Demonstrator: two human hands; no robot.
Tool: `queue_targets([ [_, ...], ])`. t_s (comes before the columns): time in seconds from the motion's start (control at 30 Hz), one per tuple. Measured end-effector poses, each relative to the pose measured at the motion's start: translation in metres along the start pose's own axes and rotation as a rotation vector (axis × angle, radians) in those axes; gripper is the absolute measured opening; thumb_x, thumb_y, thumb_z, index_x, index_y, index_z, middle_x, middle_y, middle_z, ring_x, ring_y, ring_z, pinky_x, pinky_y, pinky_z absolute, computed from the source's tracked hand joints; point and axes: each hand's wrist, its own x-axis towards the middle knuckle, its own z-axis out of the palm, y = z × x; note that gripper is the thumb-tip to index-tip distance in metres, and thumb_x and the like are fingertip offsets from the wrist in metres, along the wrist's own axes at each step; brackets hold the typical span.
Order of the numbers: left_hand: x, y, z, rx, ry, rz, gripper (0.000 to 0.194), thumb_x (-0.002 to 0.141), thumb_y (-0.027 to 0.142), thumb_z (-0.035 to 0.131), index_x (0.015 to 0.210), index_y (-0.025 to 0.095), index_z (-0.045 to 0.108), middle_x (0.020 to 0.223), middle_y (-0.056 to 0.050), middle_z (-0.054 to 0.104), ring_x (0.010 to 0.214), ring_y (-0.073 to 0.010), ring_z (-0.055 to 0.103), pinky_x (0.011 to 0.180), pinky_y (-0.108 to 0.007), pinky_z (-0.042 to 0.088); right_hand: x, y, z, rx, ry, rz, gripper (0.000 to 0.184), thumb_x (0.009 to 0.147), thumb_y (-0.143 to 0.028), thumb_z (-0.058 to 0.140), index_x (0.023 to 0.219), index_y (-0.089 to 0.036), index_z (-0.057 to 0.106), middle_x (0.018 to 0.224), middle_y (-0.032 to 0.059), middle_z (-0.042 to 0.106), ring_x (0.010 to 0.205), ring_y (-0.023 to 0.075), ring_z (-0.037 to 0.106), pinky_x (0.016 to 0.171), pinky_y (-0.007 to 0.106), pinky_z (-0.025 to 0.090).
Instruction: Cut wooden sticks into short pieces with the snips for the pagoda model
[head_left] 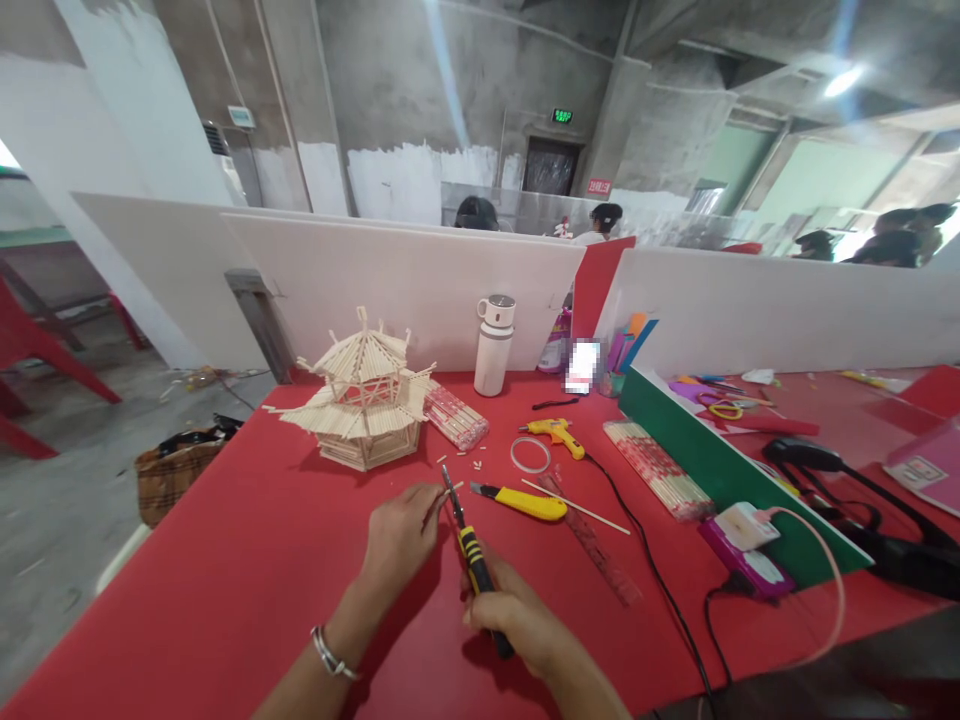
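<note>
My left hand [405, 530] is closed in a pinch on a short thin wooden stick [456, 488] above the red table. My right hand [514, 610] is wrapped round a hand tool with a black-and-yellow handle [474, 560] and a narrow metal head; its exact kind is unclear. The metal head meets or lies close to the stick. Just right of it lies a yellow utility knife [531, 503]. Small wooden offcuts [478, 465] are scattered beyond the tool tip. A pavilion model built of wooden sticks [367, 400] stands at the back left.
Behind are a bundle of sticks [456, 415], a white bottle [494, 345], a tape ring [530, 455] and a yellow glue gun [556, 435], its black cord running forward. A clear ruler [592, 545], another stick bundle [656, 470] and a green divider [705, 460] stand right.
</note>
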Motion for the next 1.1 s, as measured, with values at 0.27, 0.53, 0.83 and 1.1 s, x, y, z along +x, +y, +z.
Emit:
queue_targets([
  [0.27, 0.0, 0.001, -0.005, 0.011, -0.079, -0.015, 0.031, 0.099, 0.026, 0.039, 0.092, 0.022, 0.069, 0.086, -0.005, 0.075, 0.075, -0.0174, 0.067, 0.064, -0.026, 0.038, -0.002, -0.002, 0.002, -0.012, -0.007, 0.0, 0.047, 0.05, -0.019, 0.057, 0.097, -0.021, 0.054, 0.082, -0.0021, 0.051, 0.073, 0.0141, 0.048, 0.064, 0.027, 0.037],
  [0.53, 0.003, 0.001, -0.014, 0.031, -0.141, -0.017, 0.031, 0.1, 0.031, 0.04, 0.087, 0.022, 0.067, 0.082, -0.005, 0.073, 0.071, -0.0175, 0.064, 0.062, -0.027, 0.034, -0.002, 0.001, 0.0, -0.004, -0.012, -0.01, 0.042, 0.051, -0.018, 0.058, 0.093, -0.021, 0.054, 0.082, -0.0016, 0.053, 0.073, 0.0149, 0.049, 0.063, 0.026, 0.038],
  [0.83, 0.004, 0.014, -0.006, 0.229, -0.123, 0.021, 0.028, 0.091, 0.012, 0.042, 0.093, 0.019, 0.069, 0.088, -0.01, 0.07, 0.082, -0.0233, 0.064, 0.065, -0.029, 0.041, 0.002, 0.007, 0.003, 0.034, 0.031, -0.045, 0.043, 0.051, -0.017, 0.058, 0.094, -0.021, 0.053, 0.082, -0.0017, 0.051, 0.073, 0.014, 0.046, 0.062, 0.026, 0.037],
  [1.1, 0.008, 0.0, -0.01, 0.143, -0.146, 0.069, 0.028, 0.093, 0.017, 0.04, 0.086, 0.019, 0.067, 0.081, -0.008, 0.068, 0.071, -0.0185, 0.062, 0.06, -0.027, 0.036, 0.0, 0.004, 0.005, 0.045, 0.049, -0.045, 0.048, 0.05, -0.016, 0.059, 0.098, -0.022, 0.056, 0.081, -0.0023, 0.049, 0.073, 0.0141, 0.045, 0.063, 0.026, 0.037],
])
